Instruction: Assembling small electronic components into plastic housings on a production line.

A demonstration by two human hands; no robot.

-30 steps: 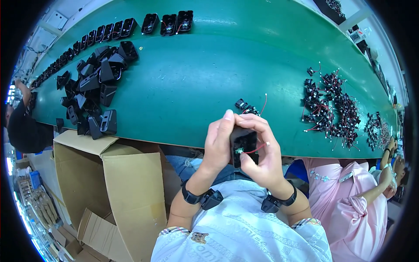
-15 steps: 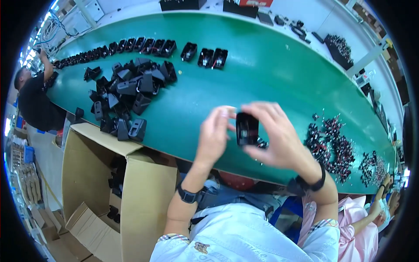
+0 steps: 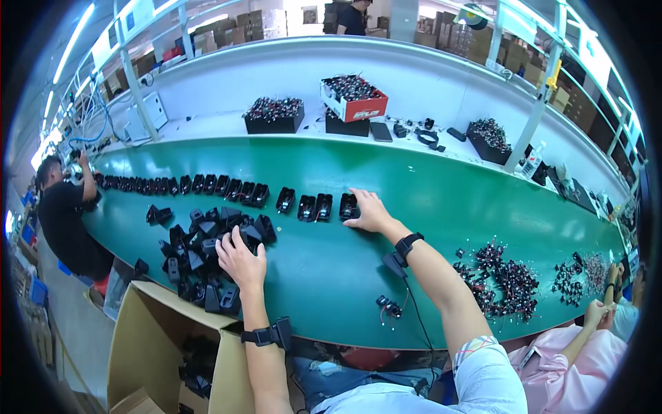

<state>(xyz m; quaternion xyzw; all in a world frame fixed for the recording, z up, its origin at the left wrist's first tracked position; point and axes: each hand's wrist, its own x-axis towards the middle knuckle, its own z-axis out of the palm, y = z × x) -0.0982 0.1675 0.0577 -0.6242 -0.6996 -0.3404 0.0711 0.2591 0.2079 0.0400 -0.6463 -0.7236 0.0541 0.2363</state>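
Observation:
My right hand (image 3: 373, 212) has its thumb and fingers round the near and far ends of a black open-topped plastic housing (image 3: 347, 206), which rests on the green table at the right end of a row. Over the right edge of a heap of black plastic housings (image 3: 200, 243) is my left hand (image 3: 243, 262), fingers spread and apart; whether the fingertips touch a housing I cannot tell. Left of my right hand stand two housings side by side (image 3: 315, 208) with small parts and red wires inside. A longer row of filled housings (image 3: 221, 185) runs off to the left.
Piles of small wired parts (image 3: 507, 283) lie on the right, and a few (image 3: 389, 306) lie near the front edge. A cardboard box (image 3: 158, 324) stands at the near left. Bins of parts (image 3: 274, 116) line the back shelf. Co-workers sit at both ends.
The housing held between my hands has moved forward to the row's right end, under my right hand. My left hand has left it and moved left to the heap. The view has tilted up.

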